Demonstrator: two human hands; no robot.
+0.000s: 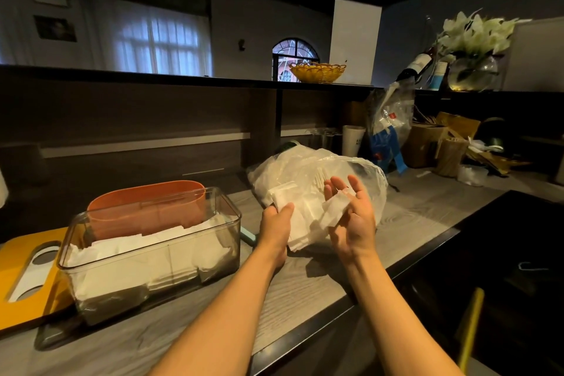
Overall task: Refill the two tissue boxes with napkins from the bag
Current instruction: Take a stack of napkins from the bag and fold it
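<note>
The left hand (276,224) is gripping a stack of white napkins (302,217), thumb lying over the top, just in front of the clear plastic bag (320,171) that is sitting on the grey wooden desk (305,284). The right hand (354,217) is hovering palm up with fingers spread, a loose napkin (334,210) resting across them. To the left, a clear tissue box (152,253) is standing open, filled with white napkins, and an orange tissue box (146,207) is sitting directly behind it. A yellow lid (18,268) is lying flat beside the clear box
</note>
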